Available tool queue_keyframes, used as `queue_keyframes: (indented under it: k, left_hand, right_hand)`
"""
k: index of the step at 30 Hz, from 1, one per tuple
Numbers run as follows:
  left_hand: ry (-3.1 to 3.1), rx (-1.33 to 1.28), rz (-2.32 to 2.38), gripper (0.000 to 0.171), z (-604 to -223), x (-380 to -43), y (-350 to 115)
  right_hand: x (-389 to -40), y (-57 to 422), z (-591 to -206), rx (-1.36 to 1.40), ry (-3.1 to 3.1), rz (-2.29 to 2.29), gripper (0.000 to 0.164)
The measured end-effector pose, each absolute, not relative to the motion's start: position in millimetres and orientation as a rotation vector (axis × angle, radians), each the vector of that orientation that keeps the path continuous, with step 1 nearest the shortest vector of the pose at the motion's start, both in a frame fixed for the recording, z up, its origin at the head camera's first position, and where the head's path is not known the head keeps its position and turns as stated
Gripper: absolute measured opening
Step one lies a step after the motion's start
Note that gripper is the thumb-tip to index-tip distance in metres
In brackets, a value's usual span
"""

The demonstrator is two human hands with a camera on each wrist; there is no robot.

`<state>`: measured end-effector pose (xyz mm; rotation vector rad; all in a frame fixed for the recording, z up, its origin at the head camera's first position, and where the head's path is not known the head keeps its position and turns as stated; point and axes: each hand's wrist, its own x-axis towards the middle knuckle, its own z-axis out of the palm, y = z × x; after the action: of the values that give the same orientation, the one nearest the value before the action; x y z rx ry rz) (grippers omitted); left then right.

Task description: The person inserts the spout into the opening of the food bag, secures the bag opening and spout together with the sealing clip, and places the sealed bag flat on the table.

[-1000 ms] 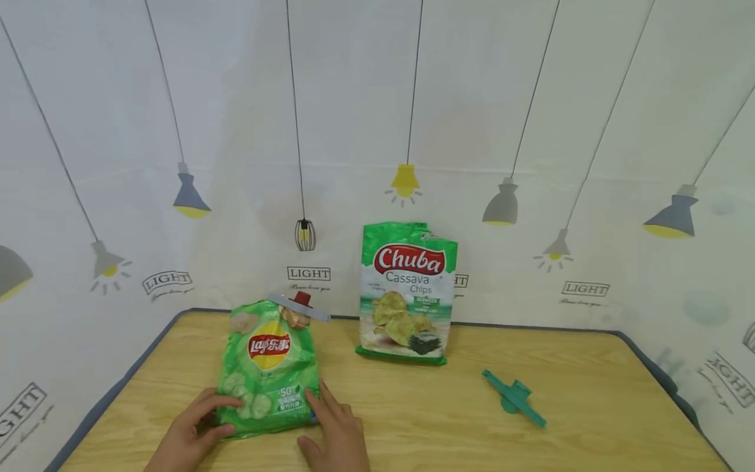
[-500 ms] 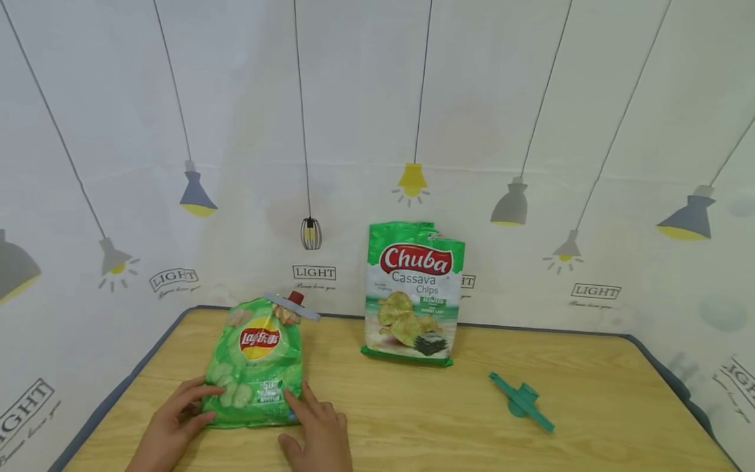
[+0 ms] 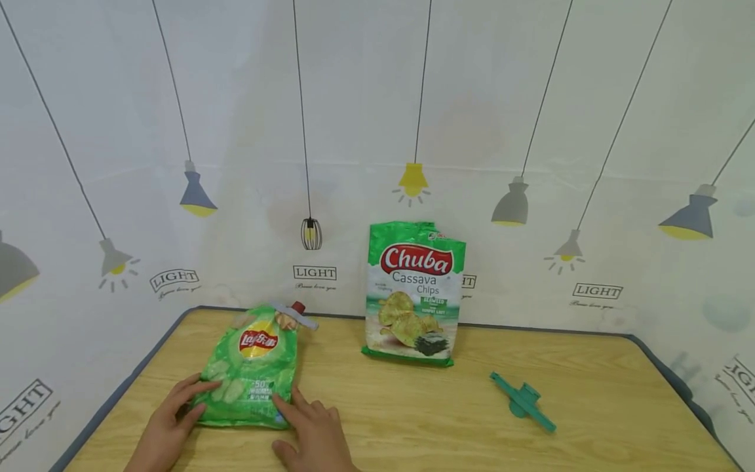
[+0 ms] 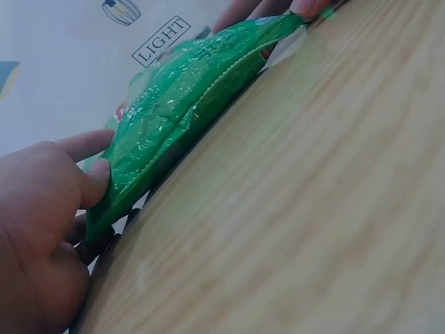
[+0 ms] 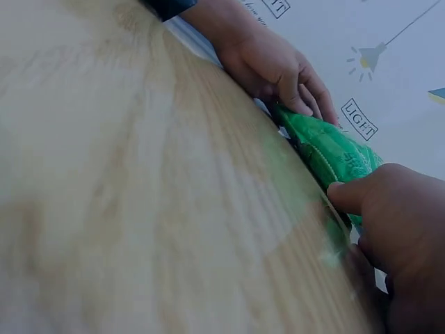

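Note:
A green Lay's chip bag (image 3: 250, 367) leans back on the left of the table, its printed front facing up toward me. Across its top right corner sits a grey-blue bag clip (image 3: 307, 319) with a red cap. My left hand (image 3: 168, 419) grips the lower left corner, thumb at the bottom edge and fingers along the side. At the lower right corner my right hand (image 3: 315, 429) holds on, index finger on the front. In the right wrist view its thumb (image 5: 351, 195) presses the bag's bottom seam.
A Chuba cassava chips bag (image 3: 413, 295) stands upright at the back middle against the printed wall. To the right, a teal bag clip (image 3: 523, 401) lies diagonally on the wooden table (image 3: 425, 419). The table's dark back edge meets the wall.
The Lay's bag has moved left with both hands, and its top has sunk lower and further back. The view has shifted slightly. The Chuba bag and teal clip stay put.

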<state>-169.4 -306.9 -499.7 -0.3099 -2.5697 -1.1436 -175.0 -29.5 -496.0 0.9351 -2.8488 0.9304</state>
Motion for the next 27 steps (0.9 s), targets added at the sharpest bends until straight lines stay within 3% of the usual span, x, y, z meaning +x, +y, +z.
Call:
queue_keyframes:
  k: [9, 15, 27]
  left_hand:
    - [-2.606, -0.148, -1.164, 0.032, -499.3, -171.4, -308.2]
    - [-2.531, -0.165, -1.160, 0.030, -501.2, -170.5, -306.9]
    - [-2.339, -0.068, -1.165, 0.025, -505.0, -172.3, -300.2]
  right_hand:
    - [-177.3, -35.1, -501.3, 0.929, -2.878, 0.755, 0.066]
    - [-179.1, -36.2, -506.2, 0.907, -2.857, 0.777, 0.061]
    - [-174.8, -25.9, -501.5, 0.677, -2.727, 1.433, 0.044]
